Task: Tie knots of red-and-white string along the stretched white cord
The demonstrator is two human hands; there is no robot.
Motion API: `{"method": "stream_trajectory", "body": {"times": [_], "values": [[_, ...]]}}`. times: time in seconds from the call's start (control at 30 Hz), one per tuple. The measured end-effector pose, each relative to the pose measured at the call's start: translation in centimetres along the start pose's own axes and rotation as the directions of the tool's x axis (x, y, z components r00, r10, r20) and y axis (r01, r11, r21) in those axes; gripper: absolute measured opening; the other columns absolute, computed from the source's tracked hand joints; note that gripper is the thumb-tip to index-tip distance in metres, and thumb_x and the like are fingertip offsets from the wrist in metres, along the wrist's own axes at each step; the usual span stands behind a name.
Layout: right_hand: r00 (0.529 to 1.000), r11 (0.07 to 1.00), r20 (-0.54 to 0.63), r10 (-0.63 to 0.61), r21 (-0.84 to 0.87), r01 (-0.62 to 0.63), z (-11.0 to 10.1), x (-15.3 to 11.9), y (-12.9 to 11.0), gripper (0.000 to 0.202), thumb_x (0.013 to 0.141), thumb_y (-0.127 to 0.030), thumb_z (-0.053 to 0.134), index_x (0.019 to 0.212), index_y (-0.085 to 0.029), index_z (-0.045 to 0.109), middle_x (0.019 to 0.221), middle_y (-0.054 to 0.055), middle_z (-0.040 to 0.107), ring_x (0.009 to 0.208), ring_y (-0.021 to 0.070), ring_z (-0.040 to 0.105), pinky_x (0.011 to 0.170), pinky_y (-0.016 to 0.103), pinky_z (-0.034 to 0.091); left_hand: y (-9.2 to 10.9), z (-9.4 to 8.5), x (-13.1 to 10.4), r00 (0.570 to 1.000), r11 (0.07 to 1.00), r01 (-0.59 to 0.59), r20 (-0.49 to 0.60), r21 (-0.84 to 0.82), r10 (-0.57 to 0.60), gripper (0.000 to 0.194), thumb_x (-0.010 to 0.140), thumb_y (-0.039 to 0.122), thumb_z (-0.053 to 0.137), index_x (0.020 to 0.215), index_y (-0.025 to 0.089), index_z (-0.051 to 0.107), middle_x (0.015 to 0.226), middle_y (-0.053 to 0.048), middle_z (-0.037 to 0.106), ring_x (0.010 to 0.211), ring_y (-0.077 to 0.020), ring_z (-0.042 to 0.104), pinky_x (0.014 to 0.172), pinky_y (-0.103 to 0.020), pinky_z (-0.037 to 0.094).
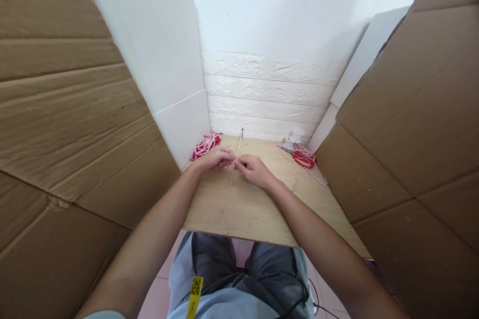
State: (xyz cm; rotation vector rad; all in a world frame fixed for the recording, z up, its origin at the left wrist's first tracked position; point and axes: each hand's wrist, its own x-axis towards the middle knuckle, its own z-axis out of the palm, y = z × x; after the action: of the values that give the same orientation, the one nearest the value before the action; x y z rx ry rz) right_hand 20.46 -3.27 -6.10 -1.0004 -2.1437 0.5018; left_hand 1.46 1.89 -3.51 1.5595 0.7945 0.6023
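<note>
A thin pinkish-white string [228, 199] runs over the wooden tabletop, from a small dark fixing [242, 131] at the foot of the wall to the table's near edge. My left hand [218, 157] pinches the string from the left, fingertips closed. From the right, my right hand [253, 169] has thumb and forefinger pressed together on the same stretch of string. The fingertips of both hands nearly meet. What lies right between them is too small to make out in detail.
Red and white strings [206, 145] lie heaped at the back left. At the back right are red-handled scissors [303, 159], white spools [296, 135] and loose string [310, 174]. Tall cardboard walls [75, 109] flank the wooden table [262, 214]; a white brick-patterned wall [269, 92] stands behind.
</note>
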Motion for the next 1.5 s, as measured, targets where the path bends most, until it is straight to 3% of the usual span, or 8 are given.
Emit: {"method": "stream_trajectory", "body": {"times": [0.23, 0.37, 0.67, 0.77, 0.87, 1.07, 1.5], "values": [[1.0, 0.999, 0.013, 0.017, -0.028, -0.016, 0.1, 0.0, 0.3, 0.031, 0.097, -0.027, 0.048, 0.07, -0.015, 0.059, 0.07, 0.001, 0.058, 0.066, 0.0121, 0.049, 0.064, 0.024, 0.032, -0.9, -0.3, 0.2, 0.997, 0.981, 0.078, 0.033, -0.179, -0.073, 0.025, 0.067, 0.029, 0.074, 0.057, 0.014, 0.056, 0.051, 0.002, 0.047, 0.045, -0.0063, 0.036, 0.045, -0.024, 0.022], [0.999, 0.999, 0.04, 0.036, -0.029, -0.034, 0.7, -0.2, 0.3, 0.031, 0.096, -0.024, 0.049, 0.068, -0.016, 0.057, 0.065, -0.001, 0.055, 0.06, 0.011, 0.044, 0.06, 0.024, 0.029, -0.9, -0.2, 0.2, 0.994, 0.974, 0.101, 0.05, -0.201, -0.093, 0.026, 0.065, 0.028, 0.075, 0.056, 0.015, 0.054, 0.052, 0.002, 0.047, 0.047, -0.0067, 0.037, 0.047, -0.024, 0.024], [0.992, 0.995, 0.093, 0.086, -0.051, -0.081, 2.0, -0.6, 0.0, 0.03, 0.096, -0.024, 0.049, 0.07, -0.015, 0.062, 0.064, 0.0, 0.059, 0.057, 0.0108, 0.045, 0.057, 0.024, 0.027, -1.1, 1.2, 0.7, 0.998, 0.989, 0.067, 0.01, 0.132, -0.069, 0.033, 0.075, 0.039, 0.066, 0.057, 0.018, 0.049, 0.051, 0.005, 0.04, 0.044, -0.0075, 0.028, 0.045, -0.027, 0.015], [0.988, 0.991, 0.109, 0.113, -0.089, -0.104, 2.0, -0.5, 0.0, 0.03, 0.094, -0.024, 0.05, 0.068, -0.015, 0.061, 0.063, 0.001, 0.059, 0.057, 0.0113, 0.045, 0.056, 0.025, 0.027, -1.6, 2.1, 1.2, 0.992, 0.931, -0.045, -0.095, 0.362, 0.085, 0.04, 0.079, 0.043, 0.06, 0.053, 0.018, 0.043, 0.051, 0.005, 0.035, 0.049, -0.0087, 0.029, 0.049, -0.027, 0.018], [0.985, 0.989, 0.119, 0.121, -0.101, -0.11, 2.0, -0.5, 0.0, 0.026, 0.091, -0.02, 0.052, 0.067, -0.015, 0.061, 0.064, 0.002, 0.061, 0.057, 0.0117, 0.047, 0.055, 0.024, 0.027, -2.1, 2.8, 1.7, 0.961, 0.846, -0.08, -0.184, 0.526, 0.206, 0.043, 0.082, 0.044, 0.054, 0.051, 0.019, 0.037, 0.052, 0.005, 0.031, 0.052, -0.0095, 0.029, 0.051, -0.028, 0.018], [0.985, 0.987, 0.115, 0.129, -0.112, -0.116, 2.0, -0.5, 0.0, 0.026, 0.092, -0.021, 0.052, 0.069, -0.015, 0.063, 0.066, 0.002, 0.063, 0.058, 0.0126, 0.049, 0.055, 0.025, 0.027, -2.4, 2.9, 1.9, 0.946, 0.812, -0.098, -0.2, 0.575, 0.256, 0.043, 0.083, 0.044, 0.051, 0.052, 0.02, 0.035, 0.053, 0.004, 0.029, 0.053, -0.0103, 0.029, 0.052, -0.028, 0.018], [0.983, 0.986, 0.126, 0.136, -0.115, -0.121, 2.0, -0.5, -0.1, 0.026, 0.091, -0.02, 0.052, 0.068, -0.016, 0.061, 0.067, 0.003, 0.064, 0.059, 0.0126, 0.049, 0.055, 0.025, 0.027, -2.3, 3.0, 1.8, 0.954, 0.816, -0.065, -0.204, 0.575, 0.22, 0.043, 0.083, 0.043, 0.051, 0.051, 0.02, 0.036, 0.051, 0.004, 0.03, 0.051, -0.0101, 0.028, 0.051, -0.028, 0.017]]}}
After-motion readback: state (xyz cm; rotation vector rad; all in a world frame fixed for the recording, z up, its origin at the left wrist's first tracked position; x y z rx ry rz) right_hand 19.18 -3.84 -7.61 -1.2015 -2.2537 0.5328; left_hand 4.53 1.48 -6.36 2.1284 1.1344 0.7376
